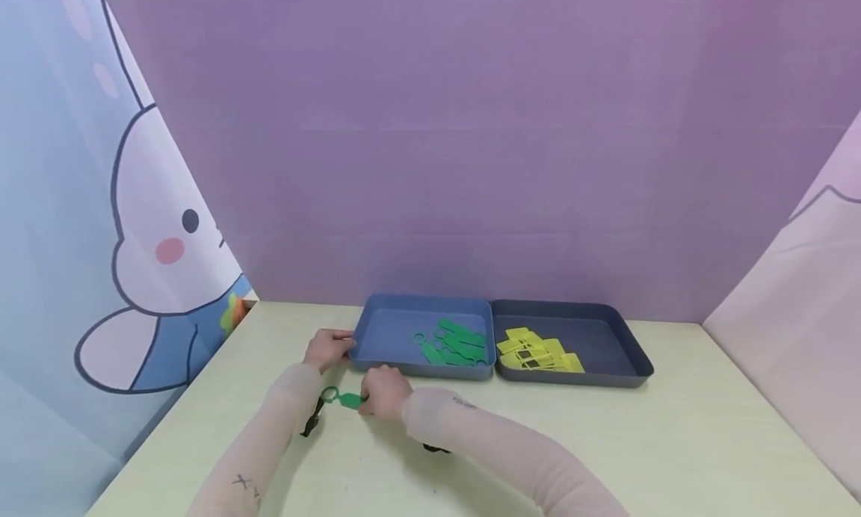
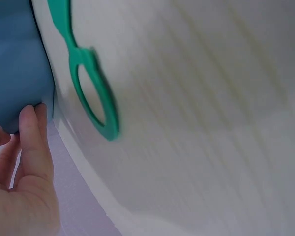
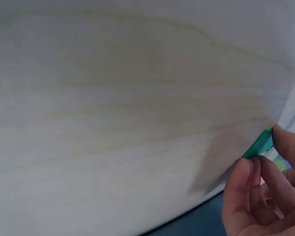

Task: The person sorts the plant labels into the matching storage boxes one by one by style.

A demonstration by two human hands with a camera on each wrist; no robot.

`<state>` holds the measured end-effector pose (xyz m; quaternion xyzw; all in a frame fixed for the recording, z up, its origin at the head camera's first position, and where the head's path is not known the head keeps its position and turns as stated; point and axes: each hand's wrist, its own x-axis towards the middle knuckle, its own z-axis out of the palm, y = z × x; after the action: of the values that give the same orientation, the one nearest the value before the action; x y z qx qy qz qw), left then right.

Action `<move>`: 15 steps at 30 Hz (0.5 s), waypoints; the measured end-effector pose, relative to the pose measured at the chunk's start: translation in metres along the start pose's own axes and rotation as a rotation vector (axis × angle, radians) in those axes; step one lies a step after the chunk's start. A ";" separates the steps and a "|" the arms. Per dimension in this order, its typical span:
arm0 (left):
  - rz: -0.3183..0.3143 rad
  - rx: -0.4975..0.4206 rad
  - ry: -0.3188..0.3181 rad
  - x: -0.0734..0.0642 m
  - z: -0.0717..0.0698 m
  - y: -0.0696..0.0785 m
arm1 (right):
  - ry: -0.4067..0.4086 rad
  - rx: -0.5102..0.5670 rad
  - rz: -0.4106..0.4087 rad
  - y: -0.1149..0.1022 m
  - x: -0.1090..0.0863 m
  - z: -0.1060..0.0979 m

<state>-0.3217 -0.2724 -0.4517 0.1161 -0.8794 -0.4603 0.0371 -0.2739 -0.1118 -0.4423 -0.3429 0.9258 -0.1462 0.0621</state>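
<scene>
My right hand [image 1: 386,394] pinches a flat green plastic tag with a ring end [image 1: 350,400] between thumb and fingers, in front of the blue tray [image 1: 420,369]. Its ring points left in the head view. From the right wrist, only a short stretch of the green tag [image 3: 259,144] shows at the fingertips. At the blue tray's left side, my left hand [image 1: 327,349] holds the edge. The left wrist view has its fingers [image 2: 33,142] against the tray's corner, with the thumb partly cut off. Several similar green tags [image 1: 464,344] lie heaped in the tray's right half.
A dark grey tray [image 1: 599,380] stands against the blue one on the right, with several yellow tags [image 1: 538,353] in its left part. Behind both trays rises a purple cloth backdrop [image 1: 471,143]. Printed cloth [image 1: 168,166] hangs at the left of the pale table [image 1: 686,442].
</scene>
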 end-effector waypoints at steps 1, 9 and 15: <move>0.000 -0.003 -0.002 0.000 0.000 0.001 | -0.007 0.015 0.005 0.001 0.000 -0.001; -0.001 -0.017 -0.021 0.000 -0.002 0.004 | -0.058 0.048 0.012 0.008 -0.001 -0.007; 0.010 -0.043 -0.044 -0.002 -0.005 0.000 | -0.074 0.027 0.030 0.015 -0.005 -0.009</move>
<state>-0.3185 -0.2756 -0.4493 0.1006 -0.8705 -0.4813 0.0225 -0.2808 -0.0958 -0.4380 -0.3334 0.9258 -0.1451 0.1032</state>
